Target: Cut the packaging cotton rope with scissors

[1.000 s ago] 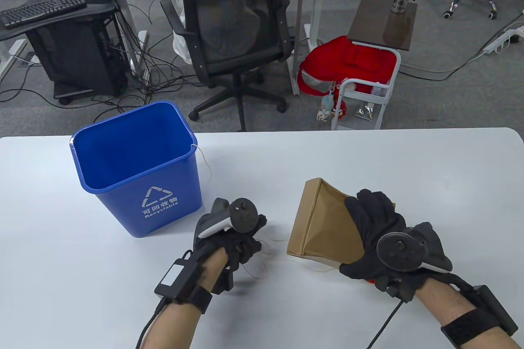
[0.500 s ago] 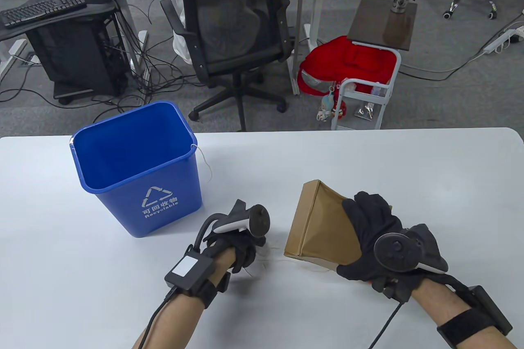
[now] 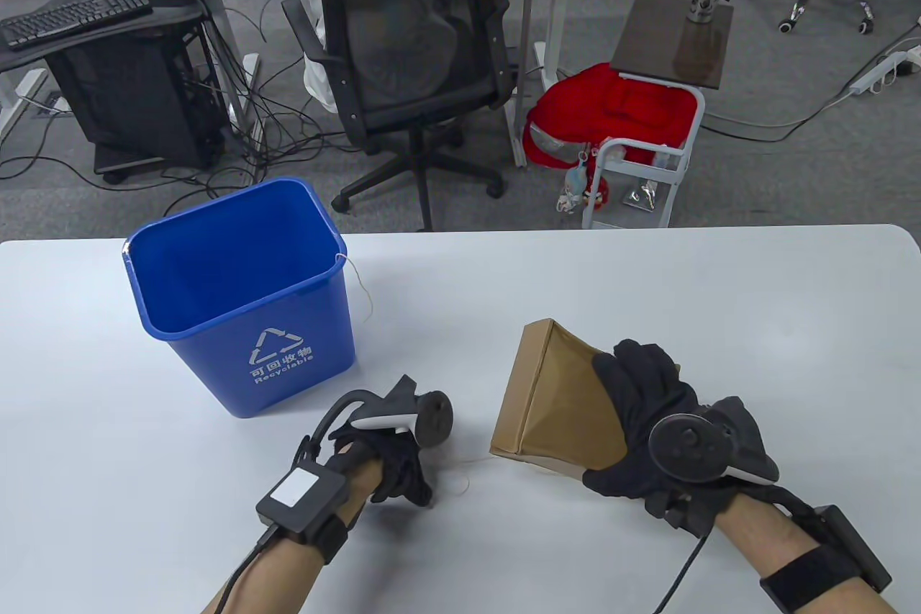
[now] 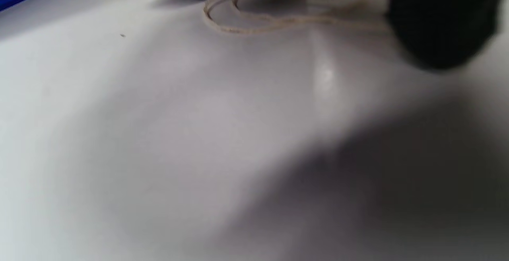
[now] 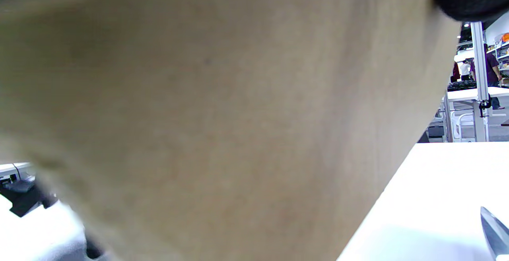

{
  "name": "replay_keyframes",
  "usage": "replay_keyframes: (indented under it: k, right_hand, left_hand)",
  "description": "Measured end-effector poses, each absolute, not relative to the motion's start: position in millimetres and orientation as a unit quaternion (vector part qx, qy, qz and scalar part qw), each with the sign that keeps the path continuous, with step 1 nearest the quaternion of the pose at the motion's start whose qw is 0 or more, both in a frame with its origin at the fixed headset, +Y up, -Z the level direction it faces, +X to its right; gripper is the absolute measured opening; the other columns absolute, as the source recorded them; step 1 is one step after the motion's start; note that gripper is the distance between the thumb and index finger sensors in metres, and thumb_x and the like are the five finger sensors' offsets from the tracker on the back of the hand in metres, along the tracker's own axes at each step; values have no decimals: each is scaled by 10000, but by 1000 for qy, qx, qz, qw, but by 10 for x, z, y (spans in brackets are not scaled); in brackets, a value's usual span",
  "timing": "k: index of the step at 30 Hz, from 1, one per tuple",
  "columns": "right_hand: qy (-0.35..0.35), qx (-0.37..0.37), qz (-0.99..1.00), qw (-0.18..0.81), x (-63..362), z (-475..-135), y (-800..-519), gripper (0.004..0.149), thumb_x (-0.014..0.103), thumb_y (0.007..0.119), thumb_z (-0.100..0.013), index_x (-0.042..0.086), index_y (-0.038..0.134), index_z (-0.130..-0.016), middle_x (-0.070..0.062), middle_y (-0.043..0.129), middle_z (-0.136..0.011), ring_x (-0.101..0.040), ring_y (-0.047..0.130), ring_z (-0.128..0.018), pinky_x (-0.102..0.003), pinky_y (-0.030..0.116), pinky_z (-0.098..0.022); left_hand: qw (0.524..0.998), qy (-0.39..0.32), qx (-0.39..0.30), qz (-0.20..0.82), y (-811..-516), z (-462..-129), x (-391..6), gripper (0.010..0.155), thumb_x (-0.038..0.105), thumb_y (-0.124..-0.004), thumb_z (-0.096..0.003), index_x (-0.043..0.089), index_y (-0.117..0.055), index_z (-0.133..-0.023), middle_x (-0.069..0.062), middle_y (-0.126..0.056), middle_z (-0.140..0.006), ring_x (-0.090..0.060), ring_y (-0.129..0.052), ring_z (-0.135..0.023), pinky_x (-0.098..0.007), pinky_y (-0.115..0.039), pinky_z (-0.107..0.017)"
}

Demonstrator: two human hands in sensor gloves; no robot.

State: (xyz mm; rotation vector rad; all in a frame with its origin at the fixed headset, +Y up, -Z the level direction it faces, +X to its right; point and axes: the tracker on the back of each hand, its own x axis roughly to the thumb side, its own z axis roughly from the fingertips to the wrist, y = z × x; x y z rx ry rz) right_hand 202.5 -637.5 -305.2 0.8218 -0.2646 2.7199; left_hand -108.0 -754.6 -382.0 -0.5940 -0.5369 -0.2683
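Note:
A thin cream cotton rope [image 3: 466,464] lies on the white table [image 3: 647,283] between my hands, one strand running to a brown paper-wrapped box [image 3: 554,391]. My left hand [image 3: 406,473] has its fingers bunched down on the rope's left end and pinches it. In the left wrist view the rope [image 4: 274,18] loops on the table beside a black fingertip [image 4: 441,22]. My right hand [image 3: 640,405] grips the box, which is tilted, with fingers spread over its top. The box [image 5: 218,113] fills the right wrist view. A metal scissor blade tip [image 5: 495,229] shows there at the lower right; the scissors are hidden in the table view.
A blue recycling bin [image 3: 237,297] stands on the table at the left, just beyond my left hand, with a piece of string hanging from its rim [image 3: 356,279]. An office chair [image 3: 410,67] and a red cart [image 3: 619,117] stand on the floor beyond the far edge.
My left hand has rolled over and drawn back toward me and to the left, with the rope trailing from it. My right hand and the box have shifted slightly left.

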Motion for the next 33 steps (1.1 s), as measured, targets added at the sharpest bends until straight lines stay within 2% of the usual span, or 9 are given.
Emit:
replay_keyframes:
  k: [1, 3, 7, 12, 14, 19, 26, 30, 33]
  right_hand:
    - [-91, 284, 943, 146, 2031, -3053, -6373, 1277, 714, 969, -269, 80, 243, -1106, -357, 218, -1122, -635, 290, -977, -870, 617, -470]
    - [-91, 283, 943, 148, 2040, -3049, -6372, 1276, 711, 972, -268, 82, 243, -1106, -356, 218, -1122, -634, 289, -977, -871, 616, -470]
    - [-95, 281, 943, 150, 2072, -3036, -6351, 1273, 712, 970, -270, 81, 247, -1106, -358, 218, -1121, -634, 288, -977, -871, 615, -471]
    - [-101, 277, 942, 159, 2111, -3020, -6346, 1269, 712, 969, -271, 80, 251, -1105, -359, 217, -1120, -635, 288, -977, -872, 615, -470]
    - [-100, 275, 943, 161, 2119, -3015, -6345, 1269, 710, 971, -272, 80, 250, -1105, -357, 215, -1121, -635, 286, -977, -872, 613, -471]
    - [-104, 273, 942, 166, 2156, -2994, -6314, 1267, 710, 970, -272, 79, 254, -1105, -359, 217, -1121, -634, 289, -977, -872, 613, -471]
    - [-118, 270, 938, 180, 2175, -2984, -6268, 1266, 712, 968, -272, 79, 255, -1104, -358, 219, -1121, -634, 289, -977, -871, 616, -470]
    - [-122, 266, 937, 188, 2180, -2985, -6264, 1266, 713, 968, -272, 80, 255, -1104, -359, 217, -1121, -635, 288, -977, -871, 615, -471]
    - [-126, 266, 937, 188, 2181, -2979, -6256, 1266, 713, 968, -271, 79, 256, -1104, -358, 218, -1121, -633, 290, -977, -870, 616, -470]
  left_hand:
    - [919, -273, -262, -109, -7509, -3835, -1061, 965, 521, -884, -466, 125, -334, -1153, -234, -281, -1157, -511, -439, -1039, -737, -421, -704]
    - [932, -296, -195, -72, -7497, -3849, -1027, 627, 348, -906, -485, 148, -658, -1024, -193, -617, -1057, -493, -679, -934, -728, -527, -664]
    - [932, -318, -155, -81, -7497, -3803, -953, 343, 207, -891, -483, 135, -839, -814, -167, -842, -860, -457, -866, -744, -703, -622, -625]
    - [922, -331, -159, -123, -7547, -3743, -893, 356, 239, -857, -496, 77, -831, -811, -205, -862, -785, -455, -892, -651, -713, -637, -599]
    - [917, -336, -132, -169, -7565, -3718, -871, 365, 294, -827, -474, 93, -823, -778, -183, -882, -736, -426, -918, -596, -701, -668, -571]
    - [932, -254, -168, -195, -7405, -3848, -1151, 394, 339, -777, -452, 101, -818, -763, -181, -885, -732, -417, -921, -581, -695, -676, -566]
    - [962, -231, -136, -51, -6742, -3854, -1514, 403, 349, -773, -448, 101, -813, -763, -182, -878, -736, -415, -920, -583, -692, -682, -562]
    - [961, -251, -71, 96, -6163, -3836, -1589, 402, 340, -782, -452, 91, -816, -766, -191, -875, -739, -424, -914, -585, -698, -675, -561]
    - [956, -257, -14, 142, -5728, -3853, -1628, 402, 345, -780, -456, 97, -814, -771, -185, -875, -744, -419, -915, -589, -693, -676, -566]
